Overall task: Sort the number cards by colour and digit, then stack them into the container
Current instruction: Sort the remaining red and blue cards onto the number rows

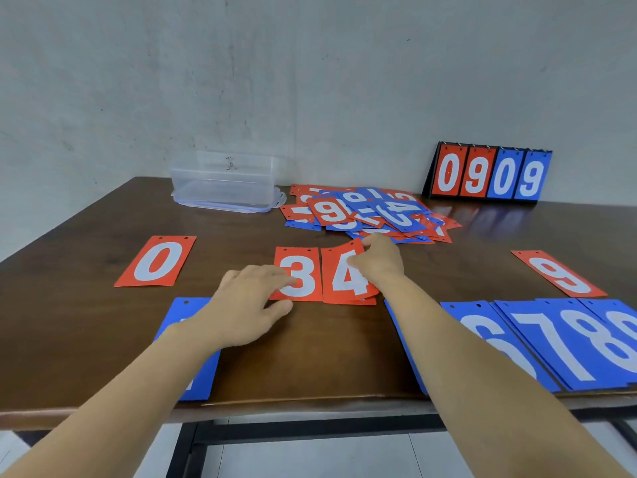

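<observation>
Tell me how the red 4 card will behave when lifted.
Probably light and thin: the right hand tilts the red 4 card with a fingertip pinch. Likely semi-stiff, since it looks flat while raised. It may slide on the glossy table.

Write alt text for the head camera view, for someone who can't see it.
A person's right hand pinches a red 4 card beside a red 3 card that the left hand touches, on a brown table. Behind lie a mixed pile of red and blue cards, a clear container and a flip scoreboard showing 0909.
</observation>
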`<state>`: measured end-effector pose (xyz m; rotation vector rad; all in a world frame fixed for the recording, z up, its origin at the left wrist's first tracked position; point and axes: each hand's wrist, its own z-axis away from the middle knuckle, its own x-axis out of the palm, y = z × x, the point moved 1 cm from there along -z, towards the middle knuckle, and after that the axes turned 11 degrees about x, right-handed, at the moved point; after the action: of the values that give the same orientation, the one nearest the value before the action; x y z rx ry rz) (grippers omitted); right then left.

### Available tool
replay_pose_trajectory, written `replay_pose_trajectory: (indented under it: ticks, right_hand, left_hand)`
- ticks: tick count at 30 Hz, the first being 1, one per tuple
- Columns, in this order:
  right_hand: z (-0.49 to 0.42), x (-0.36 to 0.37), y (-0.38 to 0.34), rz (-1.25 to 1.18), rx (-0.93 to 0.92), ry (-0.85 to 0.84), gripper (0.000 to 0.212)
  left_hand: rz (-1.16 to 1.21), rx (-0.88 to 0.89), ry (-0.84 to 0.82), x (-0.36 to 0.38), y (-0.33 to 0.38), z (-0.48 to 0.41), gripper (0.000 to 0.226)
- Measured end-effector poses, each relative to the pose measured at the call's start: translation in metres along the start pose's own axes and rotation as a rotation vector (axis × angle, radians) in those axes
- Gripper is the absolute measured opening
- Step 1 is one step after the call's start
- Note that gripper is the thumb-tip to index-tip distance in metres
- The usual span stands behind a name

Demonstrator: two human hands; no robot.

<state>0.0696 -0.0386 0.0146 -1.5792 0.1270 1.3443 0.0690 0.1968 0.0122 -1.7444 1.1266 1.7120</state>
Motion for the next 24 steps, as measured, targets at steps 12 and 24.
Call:
replay_pose_trajectory:
  ticks: [12,24]
  right_hand:
    - [0.017,-0.015,0.002,0.322,-0.319,-0.175,0.056]
    - [0.027,-0.022,0.009,0.474,-0.412,-0.371,0.06]
  left_hand:
    - [-0.13,0.02,-0.149,0.004,0.008,-0.025,0.043]
    - [-0.145,0.002,-0.144,0.005,0.006,-0.031,0.042]
